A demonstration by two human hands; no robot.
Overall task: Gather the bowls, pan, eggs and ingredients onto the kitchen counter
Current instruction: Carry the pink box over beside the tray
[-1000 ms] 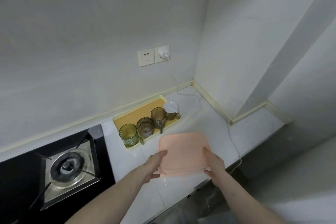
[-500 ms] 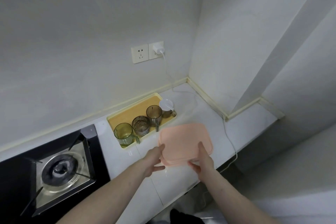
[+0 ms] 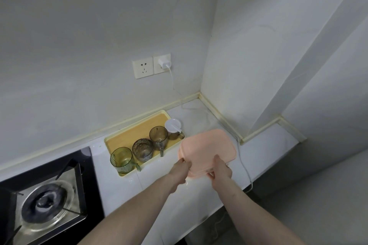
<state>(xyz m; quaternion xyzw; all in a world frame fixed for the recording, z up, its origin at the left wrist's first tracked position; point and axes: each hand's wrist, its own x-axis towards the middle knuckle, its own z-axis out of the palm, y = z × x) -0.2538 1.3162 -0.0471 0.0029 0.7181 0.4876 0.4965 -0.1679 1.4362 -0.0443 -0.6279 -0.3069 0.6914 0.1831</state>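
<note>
A flat pink plastic board [image 3: 208, 146] with rounded corners is over the white kitchen counter [image 3: 159, 191], to the right of the yellow tray [image 3: 131, 135]. My left hand [image 3: 180, 170] grips its near left edge. My right hand [image 3: 220, 169] grips its near right edge, thumb on top. Whether the board rests on the counter or hangs just above it is unclear.
The yellow tray holds three tinted glass mugs [image 3: 142, 150] and a small pitcher with a white lid [image 3: 173, 126]. A gas stove [image 3: 42, 203] fills the left. A white charger [image 3: 164, 61] is plugged into the wall socket; its cable [image 3: 246, 169] runs across the counter's right side.
The pink board has moved away from me and to the right along the counter. My hands have shifted closer together on its near edge.
</note>
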